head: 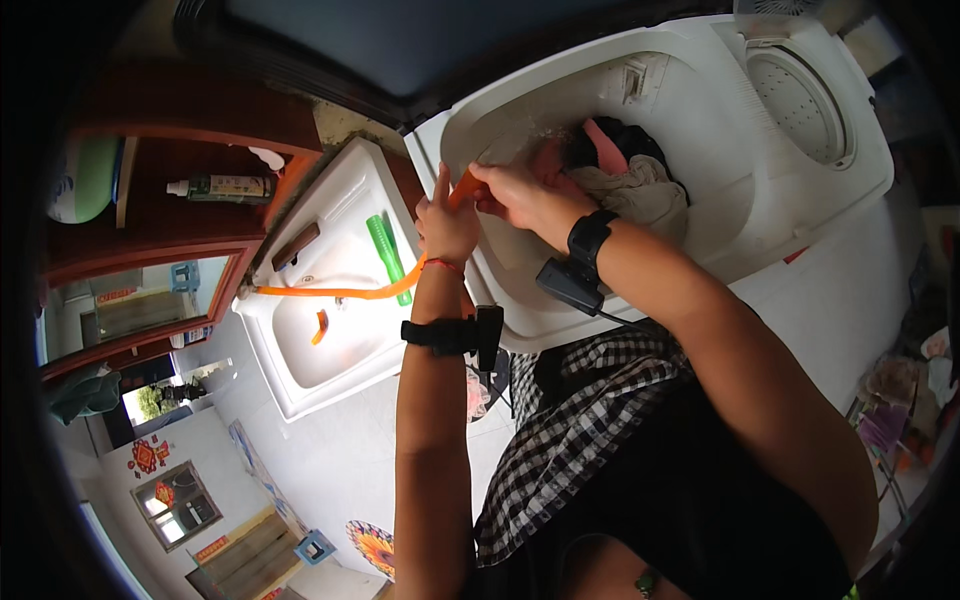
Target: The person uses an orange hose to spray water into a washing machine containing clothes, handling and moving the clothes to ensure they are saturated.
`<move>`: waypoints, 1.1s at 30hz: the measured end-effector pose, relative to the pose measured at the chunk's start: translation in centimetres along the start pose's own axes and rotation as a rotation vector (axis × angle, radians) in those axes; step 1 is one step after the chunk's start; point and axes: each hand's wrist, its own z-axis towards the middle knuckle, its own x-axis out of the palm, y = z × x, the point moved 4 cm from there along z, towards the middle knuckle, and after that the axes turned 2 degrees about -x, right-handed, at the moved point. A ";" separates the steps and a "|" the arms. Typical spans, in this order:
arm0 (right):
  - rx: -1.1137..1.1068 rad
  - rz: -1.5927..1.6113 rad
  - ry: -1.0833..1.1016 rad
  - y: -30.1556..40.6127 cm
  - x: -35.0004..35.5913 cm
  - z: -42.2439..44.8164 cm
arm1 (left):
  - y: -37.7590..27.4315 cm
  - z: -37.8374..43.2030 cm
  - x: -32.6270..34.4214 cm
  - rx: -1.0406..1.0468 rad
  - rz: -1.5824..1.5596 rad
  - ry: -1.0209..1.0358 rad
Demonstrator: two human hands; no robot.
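An orange hose (pixel 337 293) runs from the faucet end over a white washbasin (pixel 259 352) to the tub of a twin-tub washing machine (pixel 555 315). My left hand (pixel 450 229) is closed around the hose at the tub's near-left rim, its index finger extended. Just beyond it, my right hand (pixel 517 193) holds the hose close to its end, thumb on top; the curled fingers are partly hidden. Inside the wash tub lie wet-looking clothes: a beige cloth (pixel 637 195), a pink piece (pixel 606 146) and dark fabric. Water appears disturbed beside them.
A green comb (pixel 388 259) and a short orange piece (pixel 320 328) lie in the basin. The machine's dark lid (pixel 337 45) stands raised behind. To the right is the spin tub (pixel 799 105). A wooden mirror cabinet (pixel 187 240) with bottles flanks the basin.
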 end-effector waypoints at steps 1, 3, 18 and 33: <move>0.008 0.006 0.001 -0.2 0.2 -0.3 | 0.7 0.4 0.1 0.009 -0.082 -0.036; 0.033 0.054 -0.015 -0.4 0.6 -0.3 | 1.0 0.8 0.0 0.062 -0.086 -0.053; -0.405 -1.538 -0.011 8.4 -11.7 -3.5 | -1.6 -0.6 0.4 0.051 0.165 -0.174; -0.483 -2.415 -0.438 21.7 -20.3 -13.9 | -1.7 -2.2 -0.4 0.151 0.227 -0.144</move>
